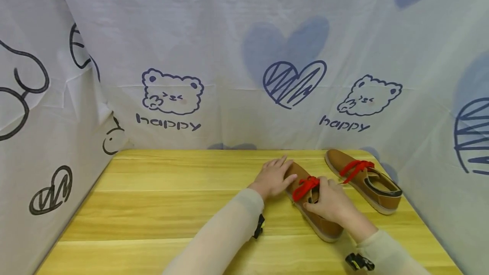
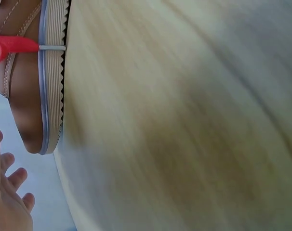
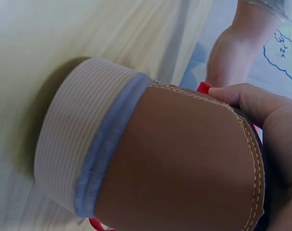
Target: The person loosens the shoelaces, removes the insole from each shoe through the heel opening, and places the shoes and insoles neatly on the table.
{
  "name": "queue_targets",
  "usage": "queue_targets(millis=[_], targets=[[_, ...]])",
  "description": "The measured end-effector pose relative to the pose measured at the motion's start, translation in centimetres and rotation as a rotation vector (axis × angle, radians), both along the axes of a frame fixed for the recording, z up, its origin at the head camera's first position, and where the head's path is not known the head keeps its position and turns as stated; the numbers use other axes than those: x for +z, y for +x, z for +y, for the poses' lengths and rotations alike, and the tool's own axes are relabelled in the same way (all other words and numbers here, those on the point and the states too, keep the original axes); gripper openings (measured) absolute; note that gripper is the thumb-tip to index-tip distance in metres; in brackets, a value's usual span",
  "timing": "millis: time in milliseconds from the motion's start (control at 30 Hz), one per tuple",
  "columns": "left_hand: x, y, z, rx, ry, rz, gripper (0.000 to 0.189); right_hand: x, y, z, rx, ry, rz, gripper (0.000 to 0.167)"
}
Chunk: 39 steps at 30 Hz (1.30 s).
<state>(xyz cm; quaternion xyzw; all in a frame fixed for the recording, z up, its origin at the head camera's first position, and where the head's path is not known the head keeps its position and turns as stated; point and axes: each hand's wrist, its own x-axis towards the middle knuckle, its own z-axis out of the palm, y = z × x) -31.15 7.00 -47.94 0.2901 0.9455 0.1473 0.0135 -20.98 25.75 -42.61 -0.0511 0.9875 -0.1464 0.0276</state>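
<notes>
Right of centre on the table, a brown shoe stands upright on its pale ribbed sole, heel toward the person and toe angled away to the left. Its red laces cross the top; in the left wrist view a pale lace tip lies against the sole's edge. Of the hands, the left hand is beside the toe, fingers extended and spread, gripping nothing; the right hand is curled over the shoe's opening, holding its rim. Farther right, near the table's far corner, sits a matching shoe, also laced in red. Behind hangs a pale cloth printed with hearts, bears and "happy".
</notes>
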Motion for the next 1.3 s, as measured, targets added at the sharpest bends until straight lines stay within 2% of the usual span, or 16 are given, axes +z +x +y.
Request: queue_targets(millis=[200, 567, 867, 1133, 1300], targets=[[0.3, 0.2, -0.5, 0.009, -0.016, -0.024, 0.063, 0.0, 0.2, -0.5, 0.026, 0.004, -0.007, 0.093], [0.5, 0.3, -1.0, 0.020, -0.100, -0.018, 0.056, -0.1, 0.2, -0.9, 0.072, -0.004, -0.031, 0.093], [0.7, 0.4, -1.5, 0.036, -0.126, -0.017, 0.053, -0.2, 0.0, -0.8, 0.092, -0.025, -0.025, 0.092], [0.6, 0.5, -2.3, 0.086, -0.156, 0.012, 0.052, -0.2, -0.7, -1.2, 0.131, -0.039, -0.015, 0.090], [0.7, 0.6, -3.1, 0.113, -0.144, 0.002, 0.053, -0.2, -1.1, -1.6, 0.138, -0.050, -0.024, 0.089]])
